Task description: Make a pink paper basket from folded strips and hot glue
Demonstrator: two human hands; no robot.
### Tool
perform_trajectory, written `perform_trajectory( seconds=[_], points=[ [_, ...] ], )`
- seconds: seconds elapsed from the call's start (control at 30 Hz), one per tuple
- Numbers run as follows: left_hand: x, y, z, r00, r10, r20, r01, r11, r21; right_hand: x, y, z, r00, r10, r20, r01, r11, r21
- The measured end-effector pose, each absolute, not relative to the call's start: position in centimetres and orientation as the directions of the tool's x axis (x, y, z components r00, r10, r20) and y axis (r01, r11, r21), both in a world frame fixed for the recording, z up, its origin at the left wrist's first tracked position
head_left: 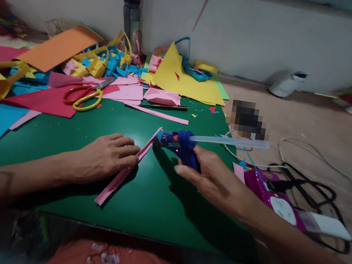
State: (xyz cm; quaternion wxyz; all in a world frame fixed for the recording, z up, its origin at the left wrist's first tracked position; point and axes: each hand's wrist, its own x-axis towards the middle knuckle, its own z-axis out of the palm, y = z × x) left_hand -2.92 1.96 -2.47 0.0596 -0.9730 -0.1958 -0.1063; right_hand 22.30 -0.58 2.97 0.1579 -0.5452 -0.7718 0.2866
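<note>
My left hand point(106, 157) rests low over the green table top point(158, 208), its fingers closed on a folded pink paper strip point(118, 184) that slants away from me. A blue hot glue gun point(187, 146) is gripped in my right hand point(214, 175). Its nozzle is at the strip's far end; whether it touches is hard to make out. A long clear glue stick point(230, 141) juts out of the gun's back, and a small orange light glows on its side. Beyond my hands lie another pink strip point(161, 115) and a thin dark stick-like tool point(166, 107).
Scissors point(88, 97) with red and yellow handles lie at the left back on red paper point(43, 101). Colored sheets and small paper baskets point(1, 79) crowd the far edge. To the right, a purple power strip point(263, 185) and looping cables point(316, 188) lie on the floor.
</note>
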Motion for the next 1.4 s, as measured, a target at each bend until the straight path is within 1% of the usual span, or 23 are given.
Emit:
perform_trajectory(
  seconds=[0.13, 0.2, 0.23, 0.3, 0.33, 0.37, 0.4, 0.47, 0.53, 0.63, 0.8, 0.97, 1.13, 1.3, 1.4],
  points=[
    [-2.9, 2.0, -2.6, 0.899, 0.376, 0.226, 0.399, -0.914, -0.065, 22.2, -1.2, 3.0, -0.366, 0.928, -0.076, 0.74, 0.24, -0.628],
    [-2.8, 1.8, -2.6, 0.87, 0.42, 0.257, 0.438, -0.899, -0.015, 22.3, -1.4, 2.9, -0.372, 0.924, -0.087, 0.736, 0.236, -0.635],
    [-2.7, 1.7, -2.4, 0.833, 0.473, 0.288, 0.484, -0.874, 0.034, 22.4, -1.4, 2.9, -0.38, 0.92, -0.094, 0.732, 0.237, -0.639],
    [-2.4, 1.4, -1.9, 0.709, 0.638, 0.3, 0.606, -0.769, 0.204, 22.6, -1.5, 2.7, -0.404, 0.908, -0.109, 0.723, 0.245, -0.646],
    [-2.2, 1.2, -1.6, 0.635, 0.728, 0.26, 0.661, -0.685, 0.306, 22.6, -1.5, 2.6, -0.415, 0.902, -0.115, 0.72, 0.249, -0.648],
    [-1.9, 1.1, -1.2, 0.57, 0.8, 0.187, 0.7, -0.592, 0.401, 22.7, -1.5, 2.5, -0.42, 0.9, -0.12, 0.72, 0.25, -0.648],
    [-1.7, 1.0, -0.9, 0.524, 0.846, 0.102, 0.722, -0.504, 0.474, 22.7, -1.5, 2.5, -0.421, 0.899, -0.124, 0.722, 0.249, -0.646],
    [-1.2, 1.0, -0.3, 0.494, 0.869, -0.024, 0.729, -0.4, 0.555, 22.6, -1.7, 2.4, -0.415, 0.902, -0.122, 0.728, 0.249, -0.638],
    [-0.9, 1.1, -0.2, 0.504, 0.859, -0.088, 0.726, -0.366, 0.582, 22.5, -1.9, 2.5, -0.407, 0.907, -0.109, 0.735, 0.254, -0.628],
    [-0.8, 1.3, -0.3, 0.52, 0.844, -0.133, 0.731, -0.359, 0.58, 22.3, -2.3, 2.6, -0.408, 0.907, -0.104, 0.748, 0.267, -0.608],
    [-0.9, 1.3, -0.4, 0.542, 0.831, -0.129, 0.712, -0.372, 0.596, 22.4, -2.8, 2.5, -0.415, 0.898, -0.145, 0.759, 0.254, -0.6],
    [-1.1, 1.3, -0.4, 0.55, 0.828, -0.11, 0.698, -0.384, 0.605, 22.4, -3.4, 2.2, -0.435, 0.878, -0.201, 0.747, 0.227, -0.624],
    [-1.0, 1.3, -0.2, 0.556, 0.823, -0.111, 0.682, -0.377, 0.627, 22.4, -4.5, 2.0, -0.461, 0.864, -0.202, 0.747, 0.255, -0.614],
    [-0.9, 1.3, 0.1, 0.55, 0.827, -0.116, 0.667, -0.351, 0.657, 22.2, -5.1, 2.1, -0.53, 0.827, -0.188, 0.688, 0.29, -0.665],
    [-0.9, 1.4, -0.1, 0.553, 0.826, -0.109, 0.647, -0.343, 0.681, 21.8, -5.4, 2.5, -0.515, 0.825, -0.232, 0.718, 0.268, -0.643]
  ],
)
